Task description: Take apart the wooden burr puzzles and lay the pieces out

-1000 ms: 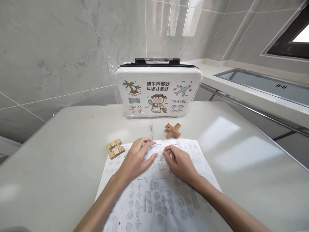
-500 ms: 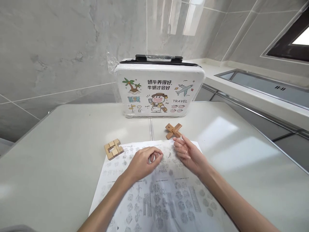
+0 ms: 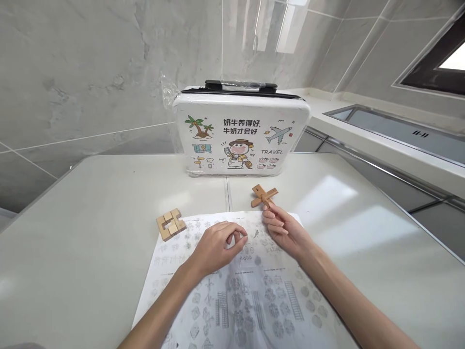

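Counts two hands, one left hand (image 3: 218, 245) and one right hand (image 3: 286, 230), plus two wooden pieces: one cross (image 3: 263, 197), one flat block shape (image 3: 173, 228). Adds one printed sheet (image 3: 250, 276), one table (image 3: 109, 208), one case (image 3: 218, 114) with one handle (image 3: 241, 87). On the case, tallies two palm trees (image 3: 195, 127), one airplane (image 3: 279, 134), one large cartoon figure (image 3: 238, 154), four small heads (image 3: 273, 160).

Readable lettering and numbers

White case (image 3: 240, 111): two Chinese lines, top centre, "奶牛养得好, 牛奶才会好"; "TRAVEL" in capitals at right; small "happy" lower down, left of centre. Wooden cross (image 3: 264, 197): "2" on one arm, second mark unclear. Printed sheet (image 3: 250, 281): lettering too small to read
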Action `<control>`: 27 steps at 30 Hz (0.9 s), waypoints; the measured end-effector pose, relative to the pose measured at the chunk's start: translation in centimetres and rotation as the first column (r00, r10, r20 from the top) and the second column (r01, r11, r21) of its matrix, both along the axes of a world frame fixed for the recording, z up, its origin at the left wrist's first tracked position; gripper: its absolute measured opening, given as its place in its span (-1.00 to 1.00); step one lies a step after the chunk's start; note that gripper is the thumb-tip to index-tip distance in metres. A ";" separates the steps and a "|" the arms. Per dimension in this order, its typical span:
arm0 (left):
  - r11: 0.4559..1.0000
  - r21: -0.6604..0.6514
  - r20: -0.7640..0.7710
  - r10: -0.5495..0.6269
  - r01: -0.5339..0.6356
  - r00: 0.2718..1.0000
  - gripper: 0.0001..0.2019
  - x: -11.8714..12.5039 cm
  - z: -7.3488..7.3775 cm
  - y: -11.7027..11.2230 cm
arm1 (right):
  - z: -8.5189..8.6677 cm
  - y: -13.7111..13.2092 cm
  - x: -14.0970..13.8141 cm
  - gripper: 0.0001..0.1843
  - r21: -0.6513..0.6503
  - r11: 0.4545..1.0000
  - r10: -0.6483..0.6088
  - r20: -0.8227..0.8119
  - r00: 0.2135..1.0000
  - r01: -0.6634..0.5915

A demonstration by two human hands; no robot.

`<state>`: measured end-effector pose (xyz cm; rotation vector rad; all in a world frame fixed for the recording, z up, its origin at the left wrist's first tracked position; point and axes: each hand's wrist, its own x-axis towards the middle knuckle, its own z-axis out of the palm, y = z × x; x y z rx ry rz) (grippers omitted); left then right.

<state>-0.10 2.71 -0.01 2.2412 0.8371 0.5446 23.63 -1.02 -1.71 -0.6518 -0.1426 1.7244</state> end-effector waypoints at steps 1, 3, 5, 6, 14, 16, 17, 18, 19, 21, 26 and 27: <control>1.000 -0.020 -0.001 0.008 -0.008 1.000 -0.78 0.0 0.1 0.0 | 0.1 -0.1 -0.1 -0.80 0.022 1.000 0.013 0.057 0.998 -0.014; 0.997 -0.070 0.014 0.041 -0.040 0.999 -0.75 0.0 0.3 -0.1 | 0.4 -0.5 -0.4 -0.76 0.066 0.996 0.043 0.202 0.979 -0.058; 0.988 -0.103 0.065 0.124 -0.116 0.990 -0.73 0.0 0.5 -0.1 | 0.8 -0.9 -0.8 -0.68 0.094 0.988 0.083 0.372 0.925 -0.126; 0.979 -0.108 0.105 0.182 -0.171 0.978 -0.74 0.1 0.6 -0.2 | 1.0 -1.2 -1.1 -0.62 0.102 0.981 0.104 0.448 0.888 -0.167; 0.954 -0.226 0.361 0.269 -0.196 0.893 -0.19 -0.7 1.1 0.2 | 0.8 -2.2 -1.5 -0.53 0.186 0.886 0.268 0.541 0.797 -0.424; 0.951 -0.309 0.387 0.149 -0.024 0.910 0.00 -1.0 1.1 0.3 | 0.3 -2.3 -1.2 -0.54 0.185 0.863 0.311 0.538 0.783 -0.470; 0.935 -0.349 0.394 0.090 0.058 0.915 0.07 -1.1 1.2 0.3 | 0.1 -2.4 -1.0 -0.54 0.183 0.850 0.332 0.541 0.773 -0.493; 0.914 -0.385 0.393 0.036 0.129 0.919 0.11 -1.2 1.3 0.3 | -0.1 -2.5 -0.9 -0.55 0.184 0.836 0.351 0.545 0.762 -0.517; 0.891 -0.417 0.382 -0.010 0.182 0.924 0.14 -1.3 1.4 0.3 | -0.2 -2.5 -0.8 -0.56 0.186 0.822 0.366 0.551 0.750 -0.538; 0.856 -0.466 0.340 -0.063 0.227 0.938 0.14 -1.3 1.8 0.2 | -0.3 -2.6 -0.7 -0.58 0.193 0.799 0.386 0.562 0.732 -0.570; 0.880 -0.450 0.274 -0.025 0.151 0.961 0.02 -1.0 2.5 -0.1 | 0.2 -2.8 -1.0 -0.56 0.186 0.807 0.363 0.591 0.720 -0.560; 0.891 -0.437 0.274 0.000 0.125 0.962 0.01 -1.0 2.4 -0.1 | 0.4 -2.8 -1.2 -0.55 0.183 0.816 0.345 0.605 0.717 -0.547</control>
